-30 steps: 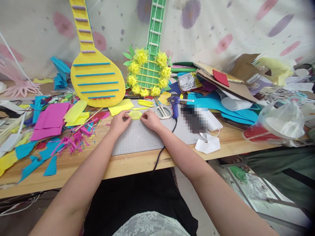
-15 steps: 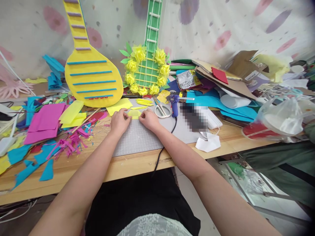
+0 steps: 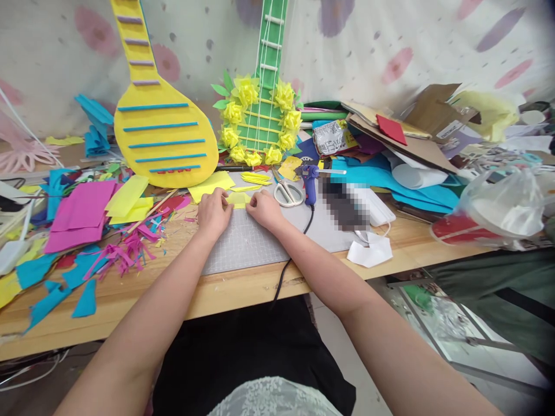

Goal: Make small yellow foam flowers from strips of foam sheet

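Both hands stay on a small yellow paper piece; only the view has shifted

Very little has changed over the last second. The head camera has swung slightly, so the scene sits a touch differently in view, but the left hand (image 3: 214, 212) and the right hand (image 3: 264, 209) are where they were, each pinching one end of a yellow paper piece (image 3: 238, 200). The two hands are apart, the paper bridging the gap between them. Its shape shows no clear change, which suggests that the handling of this piece is still under way; any finer finger work is too small to tell.

The paper is at the far side of the gray cutting mat (image 3: 243, 248), whose near side lies just in from the front edge of the counter (image 3: 243, 286). Just beyond the paper is a bundle of thin yellow strips (image 3: 255, 178), and a larger yellow sheet (image 3: 212, 185) lies behind the left hand. Scissors (image 3: 284, 186) and a blue glue gun (image 3: 310, 188) lie beside the right hand, neither touched.

Toward the counter's back edge stand a yellow lute-shaped board (image 3: 167, 133) and a green one (image 3: 260, 124), the latter ringed with yellow paper flowers (image 3: 246, 92). Magenta paper (image 3: 80, 214) lies toward the counter's left end.
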{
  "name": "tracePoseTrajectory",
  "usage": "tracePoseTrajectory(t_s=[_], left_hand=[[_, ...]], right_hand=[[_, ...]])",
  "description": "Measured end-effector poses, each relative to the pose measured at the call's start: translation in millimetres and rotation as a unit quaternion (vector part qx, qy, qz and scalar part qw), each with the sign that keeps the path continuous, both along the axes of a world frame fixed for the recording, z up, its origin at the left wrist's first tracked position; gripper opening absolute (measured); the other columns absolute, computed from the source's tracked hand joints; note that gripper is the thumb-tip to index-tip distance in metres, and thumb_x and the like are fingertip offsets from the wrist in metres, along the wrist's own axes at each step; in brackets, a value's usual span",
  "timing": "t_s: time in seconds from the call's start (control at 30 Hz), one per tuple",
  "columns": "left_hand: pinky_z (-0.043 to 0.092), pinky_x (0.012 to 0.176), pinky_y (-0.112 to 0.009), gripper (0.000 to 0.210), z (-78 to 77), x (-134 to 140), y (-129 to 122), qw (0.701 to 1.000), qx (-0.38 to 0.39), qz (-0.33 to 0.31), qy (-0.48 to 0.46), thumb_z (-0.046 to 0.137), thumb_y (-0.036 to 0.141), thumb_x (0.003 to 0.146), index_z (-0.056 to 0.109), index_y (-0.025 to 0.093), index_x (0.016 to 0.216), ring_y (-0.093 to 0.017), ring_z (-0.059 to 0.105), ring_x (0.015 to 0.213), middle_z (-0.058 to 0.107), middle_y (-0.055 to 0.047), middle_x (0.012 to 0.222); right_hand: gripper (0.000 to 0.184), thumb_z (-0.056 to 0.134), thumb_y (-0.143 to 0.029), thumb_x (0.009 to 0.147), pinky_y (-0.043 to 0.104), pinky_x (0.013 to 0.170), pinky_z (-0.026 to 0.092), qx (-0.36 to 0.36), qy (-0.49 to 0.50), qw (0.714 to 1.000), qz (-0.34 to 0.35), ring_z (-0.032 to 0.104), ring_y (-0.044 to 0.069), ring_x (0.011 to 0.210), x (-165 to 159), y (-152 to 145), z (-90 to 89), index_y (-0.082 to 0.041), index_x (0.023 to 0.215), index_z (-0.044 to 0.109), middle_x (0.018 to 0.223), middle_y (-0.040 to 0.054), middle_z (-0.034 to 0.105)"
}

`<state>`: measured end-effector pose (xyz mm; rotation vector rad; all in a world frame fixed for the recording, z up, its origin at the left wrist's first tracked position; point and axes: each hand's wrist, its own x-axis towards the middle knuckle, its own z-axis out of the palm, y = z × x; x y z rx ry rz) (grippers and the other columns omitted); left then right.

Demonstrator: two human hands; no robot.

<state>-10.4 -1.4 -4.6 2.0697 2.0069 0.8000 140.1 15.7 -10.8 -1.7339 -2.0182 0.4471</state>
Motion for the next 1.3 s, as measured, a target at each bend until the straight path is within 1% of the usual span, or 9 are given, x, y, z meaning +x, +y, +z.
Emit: tracePoseTrajectory(t_s=[0.07, 0.13, 0.23, 0.37, 0.6, 0.73, 0.83, 1.0, 1.3], left_hand=[[0.039, 0.086, -0.039, 0.014, -0.7, 0.1, 1.0, 0.999, 0.006, -0.021, 0.027, 0.053, 0.024, 0.078, 0.061, 0.023, 0.088, -0.026, 0.047, 0.098, 0.06, -0.007, 0.089], [0.038, 0.088, -0.039, 0.016, -1.6, 0.5, 1.9, 0.999, 0.002, -0.031, 0.043, 0.05, 0.025, 0.079, 0.065, 0.024, 0.083, -0.027, 0.045, 0.101, 0.057, -0.008, 0.092], [0.036, 0.089, -0.04, 0.021, -2.9, 1.5, 2.2, 0.998, -0.007, -0.028, 0.051, 0.048, 0.025, 0.08, 0.068, 0.026, 0.086, -0.027, 0.043, 0.103, 0.056, -0.008, 0.095], [0.034, 0.091, -0.043, 0.019, -3.6, 3.9, 1.7, 0.999, 0.0, -0.011, 0.051, 0.052, 0.028, 0.077, 0.069, 0.026, 0.084, -0.029, 0.043, 0.104, 0.057, -0.008, 0.097], [0.032, 0.091, -0.043, 0.017, -4.3, 8.7, 3.3, 0.999, 0.014, -0.002, 0.037, 0.059, 0.039, 0.074, 0.067, 0.024, 0.077, -0.028, 0.043, 0.103, 0.056, -0.008, 0.095], [0.032, 0.092, -0.043, 0.022, -6.6, 8.5, 4.4, 0.999, 0.02, 0.002, 0.036, 0.061, 0.044, 0.072, 0.067, 0.024, 0.077, -0.029, 0.043, 0.103, 0.056, -0.008, 0.095], [0.032, 0.091, -0.043, 0.023, -6.3, 8.2, 4.1, 0.999, 0.014, 0.004, 0.033, 0.062, 0.045, 0.07, 0.068, 0.024, 0.078, -0.029, 0.043, 0.103, 0.055, -0.009, 0.095], [0.032, 0.092, -0.045, 0.014, -3.0, 6.5, 3.7, 1.0, -0.013, 0.008, 0.025, 0.057, 0.03, 0.074, 0.069, 0.026, 0.079, -0.03, 0.043, 0.104, 0.056, -0.009, 0.096], [0.031, 0.094, -0.045, 0.03, -1.7, 2.2, 2.4, 0.999, -0.04, 0.01, 0.022, 0.049, 0.013, 0.072, 0.07, 0.029, 0.085, -0.029, 0.043, 0.107, 0.056, -0.008, 0.101]], right_hand=[[0.011, 0.051, -0.026, 0.08, 0.03, 0.076, 0.042, 0.0, -0.004, 1.0, 0.009, 0.054, 0.017, 0.084, 1.3, -1.6, 1.8, -0.017, 0.081, 0.058, 0.092, 0.0068, 0.057], [0.011, 0.051, -0.026, 0.081, 0.029, 0.076, 0.041, -0.001, -0.005, 1.0, 0.017, 0.053, 0.017, 0.084, 2.2, -2.9, 3.2, -0.017, 0.084, 0.057, 0.093, 0.0065, 0.056], [0.01, 0.052, -0.024, 0.082, 0.029, 0.077, 0.04, -0.005, -0.005, 1.0, 0.021, 0.052, 0.017, 0.085, 2.5, -3.7, 4.0, -0.016, 0.087, 0.056, 0.094, 0.0063, 0.057], [0.011, 0.052, -0.02, 0.082, 0.029, 0.079, 0.039, -0.008, 0.002, 1.0, 0.022, 0.052, 0.018, 0.089, 2.4, -3.1, 4.6, -0.016, 0.091, 0.055, 0.096, 0.007, 0.057], [0.014, 0.05, -0.023, 0.081, 0.029, 0.076, 0.04, -0.003, 0.012, 1.0, 0.003, 0.054, 0.018, 0.087, 0.2, -3.4, 4.4, -0.017, 0.093, 0.053, 0.097, 0.0066, 0.059], [0.021, 0.048, -0.031, 0.084, 0.031, 0.076, 0.042, 0.032, -0.022, 0.999, -0.015, 0.056, 0.02, 0.089, -6.1, -5.8, 3.2, -0.016, 0.098, 0.052, 0.098, 0.0087, 0.06], [0.025, 0.048, -0.032, 0.086, 0.033, 0.075, 0.043, 0.044, -0.065, 0.997, -0.009, 0.057, 0.022, 0.09, -9.5, -7.2, 3.3, -0.015, 0.103, 0.05, 0.102, 0.0112, 0.059], [0.025, 0.045, -0.029, 0.088, 0.033, 0.074, 0.044, 0.04, -0.111, 0.993, 0.009, 0.057, 0.022, 0.091, -9.5, -8.2, 4.3, -0.014, 0.108, 0.048, 0.106, 0.0129, 0.057], [0.021, 0.042, -0.025, 0.09, 0.031, 0.072, 0.042, 0.058, -0.143, 0.987, 0.039, 0.056, 0.021, 0.09, -3.4, -4.2, -3.7, -0.013, 0.106, 0.049, 0.104, 0.0115, 0.056]])
